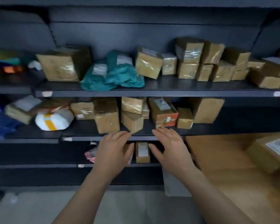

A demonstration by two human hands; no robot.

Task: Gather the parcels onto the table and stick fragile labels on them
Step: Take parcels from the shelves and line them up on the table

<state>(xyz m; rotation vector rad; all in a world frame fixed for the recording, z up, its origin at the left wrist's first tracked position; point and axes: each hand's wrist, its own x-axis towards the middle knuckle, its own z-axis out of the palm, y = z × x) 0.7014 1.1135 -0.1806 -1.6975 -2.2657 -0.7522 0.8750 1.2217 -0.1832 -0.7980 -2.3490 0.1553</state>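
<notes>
Head view: a person stands before dark shelving, both arms stretched toward the middle shelf (147, 128).
Left hand (113, 147): open, fingers straight, holding nothing. Its fingertips are just beside the low corner of the small tilted box (132, 122); the blur does not let me tell if they touch.
Right hand (168, 144): also open and empty, apart from the left one, in front of the shelf edge below the box with orange tape (163, 112).
Reason of this pose: the hands come one at each side of the tilted box, I think to take it between the two palms.
Tilted box: it leans on a corner and seems to carry another box, so the upper one may slide if it is pulled out.
Parcels: most lie on the shelves.
Table (225, 159): wooden, at the right, with one parcel on the table (270, 152).
Stage: gathering, in my judgement; no labels are stuck yet.
</notes>
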